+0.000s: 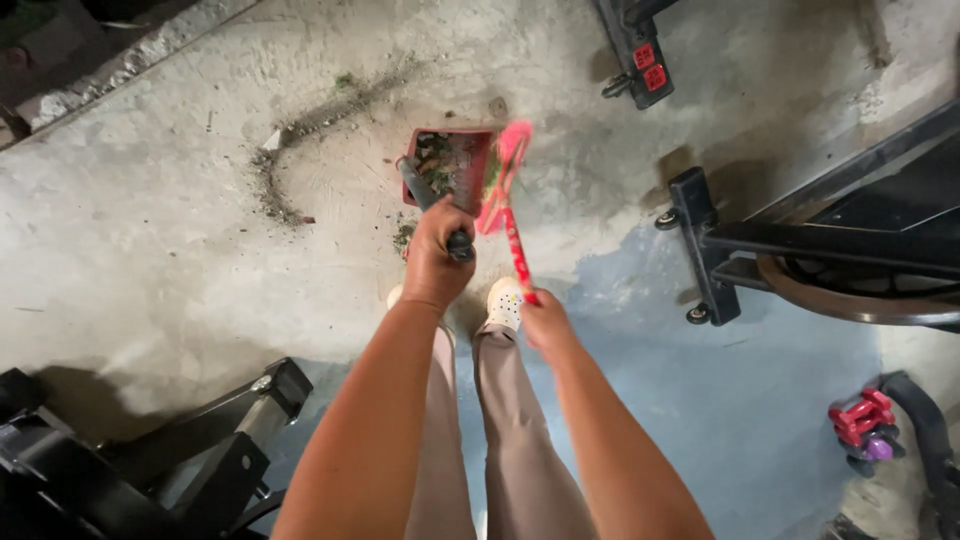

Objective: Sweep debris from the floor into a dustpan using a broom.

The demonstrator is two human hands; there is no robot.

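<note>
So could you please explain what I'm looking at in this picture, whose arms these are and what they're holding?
There is no machine here. The single picture comes from a camera worn on a person's head, looking straight down, so the two bare arms, the trouser legs and the white shoe are the wearer's own.

The left hand grips the dark handle of a red dustpan, which rests on the concrete floor and already holds dirt and bits of green. The right hand holds the red stick of a pink broom, whose head sits at the dustpan's right edge.

On the floor to the left runs a curved line of dirt. Around the edges stand black metal frames on small wheels, and at the lower right lies a small red and purple object that I cannot identify.
</note>
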